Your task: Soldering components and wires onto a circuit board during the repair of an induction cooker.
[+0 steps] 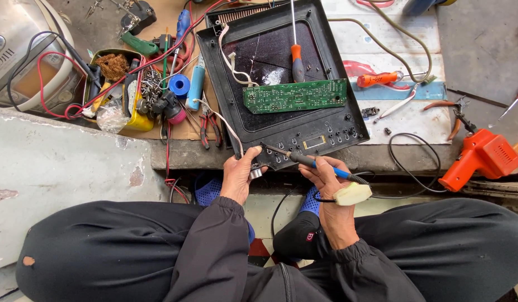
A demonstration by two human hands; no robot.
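Note:
My right hand [332,193] grips a blue-handled soldering iron [309,162], its tip pointing left toward the near edge of a black appliance panel [281,126]. That same hand also carries a pale cream block [353,194] against its outer side. My left hand [240,174] pinches a small metal part [256,171] at the panel's front edge, close to the iron's tip. A green circuit board [295,95] lies across the panel, and an orange-handled screwdriver [296,56] rests above it.
A yellow tray [137,120] of tools and screws sits left, beside a blue tape roll [179,85] and red pliers [207,130]. An orange glue-gun-like tool [482,157] lies at right, another orange screwdriver [379,78] beyond. A grey appliance [24,50] stands far left.

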